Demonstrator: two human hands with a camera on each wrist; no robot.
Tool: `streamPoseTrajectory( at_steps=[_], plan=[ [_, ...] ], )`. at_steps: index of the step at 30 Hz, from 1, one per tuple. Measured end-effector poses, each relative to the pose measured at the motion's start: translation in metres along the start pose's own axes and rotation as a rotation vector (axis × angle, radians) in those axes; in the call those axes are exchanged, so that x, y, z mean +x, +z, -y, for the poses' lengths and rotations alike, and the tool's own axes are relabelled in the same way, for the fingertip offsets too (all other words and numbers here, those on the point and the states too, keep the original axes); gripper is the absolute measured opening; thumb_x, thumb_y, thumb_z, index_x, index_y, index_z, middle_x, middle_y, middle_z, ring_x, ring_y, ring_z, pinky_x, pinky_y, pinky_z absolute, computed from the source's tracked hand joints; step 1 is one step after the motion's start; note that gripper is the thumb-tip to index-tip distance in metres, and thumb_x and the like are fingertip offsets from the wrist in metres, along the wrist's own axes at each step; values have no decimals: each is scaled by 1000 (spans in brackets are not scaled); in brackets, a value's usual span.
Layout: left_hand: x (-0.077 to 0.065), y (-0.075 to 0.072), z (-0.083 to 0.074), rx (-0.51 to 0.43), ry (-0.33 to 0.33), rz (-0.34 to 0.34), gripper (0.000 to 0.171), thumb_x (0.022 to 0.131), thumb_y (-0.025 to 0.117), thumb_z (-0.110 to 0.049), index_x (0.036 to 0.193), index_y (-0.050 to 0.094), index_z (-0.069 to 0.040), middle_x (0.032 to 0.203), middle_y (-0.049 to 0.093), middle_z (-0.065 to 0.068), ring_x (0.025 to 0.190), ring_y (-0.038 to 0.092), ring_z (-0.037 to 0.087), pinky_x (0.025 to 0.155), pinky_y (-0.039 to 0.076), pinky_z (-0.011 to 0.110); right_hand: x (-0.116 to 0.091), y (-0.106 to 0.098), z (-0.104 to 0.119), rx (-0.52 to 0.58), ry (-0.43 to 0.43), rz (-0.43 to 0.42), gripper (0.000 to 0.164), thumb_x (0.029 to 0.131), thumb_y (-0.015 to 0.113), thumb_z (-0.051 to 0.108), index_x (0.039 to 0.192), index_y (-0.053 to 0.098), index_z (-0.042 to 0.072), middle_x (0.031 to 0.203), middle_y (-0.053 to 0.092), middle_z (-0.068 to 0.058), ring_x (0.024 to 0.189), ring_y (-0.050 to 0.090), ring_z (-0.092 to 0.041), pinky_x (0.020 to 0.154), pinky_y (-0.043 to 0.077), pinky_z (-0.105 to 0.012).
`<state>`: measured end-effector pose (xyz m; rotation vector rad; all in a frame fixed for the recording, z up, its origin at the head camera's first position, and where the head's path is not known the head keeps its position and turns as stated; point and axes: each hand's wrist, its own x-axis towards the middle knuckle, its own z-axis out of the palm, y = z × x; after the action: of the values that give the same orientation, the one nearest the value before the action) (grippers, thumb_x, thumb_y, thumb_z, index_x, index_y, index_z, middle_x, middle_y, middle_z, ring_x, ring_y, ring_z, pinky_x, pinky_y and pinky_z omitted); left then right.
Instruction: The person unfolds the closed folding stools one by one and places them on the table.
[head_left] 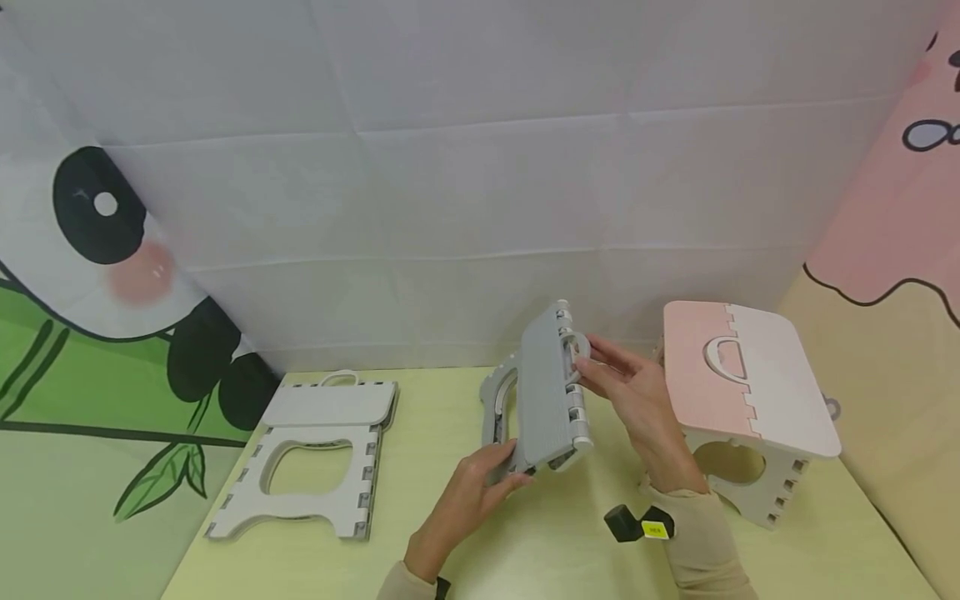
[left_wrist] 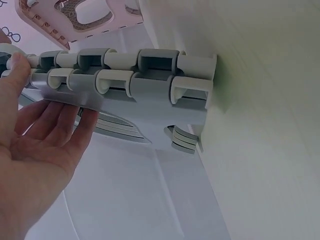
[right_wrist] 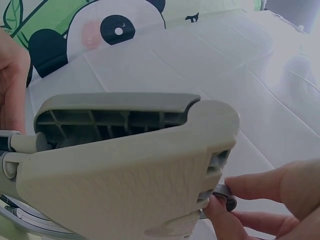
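Note:
A grey and white folding step stool [head_left: 546, 387], partly folded, stands tilted on the table between my hands. My left hand [head_left: 468, 496] grips its near lower edge, thumb on one side and fingers on the other. In the left wrist view that hand [left_wrist: 47, 145] holds the stool beside a row of grey and white hinges [left_wrist: 130, 75]. My right hand [head_left: 637, 400] pinches the small loop handle [head_left: 577, 354] at the stool's right edge. In the right wrist view, thumb and fingers close on this grey handle [right_wrist: 226, 196]; the white seat half [right_wrist: 115, 185] fills the foreground.
A white folded stool [head_left: 315, 458] lies flat at the table's left. On the right stands an unfolded pink and white stool [head_left: 750, 367], close to my right forearm. The yellow table [head_left: 420, 567] meets a white cloth backdrop [head_left: 450, 192] behind.

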<state>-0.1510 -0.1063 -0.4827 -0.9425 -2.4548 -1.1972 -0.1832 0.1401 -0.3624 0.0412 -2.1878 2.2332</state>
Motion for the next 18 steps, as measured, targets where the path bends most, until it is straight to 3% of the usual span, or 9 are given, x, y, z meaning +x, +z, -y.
streamPoseTrajectory(
  at_steps=[18],
  plan=[
    [2, 4, 4, -36, 36, -9, 50, 87, 67, -25, 126, 55, 4, 119, 62, 15, 107, 60, 20, 85, 54, 36, 6, 8, 8, 42, -28, 30, 55, 88, 69, 23, 137, 49, 8, 127, 54, -13, 103, 63, -16, 90, 51, -34]
  ],
)
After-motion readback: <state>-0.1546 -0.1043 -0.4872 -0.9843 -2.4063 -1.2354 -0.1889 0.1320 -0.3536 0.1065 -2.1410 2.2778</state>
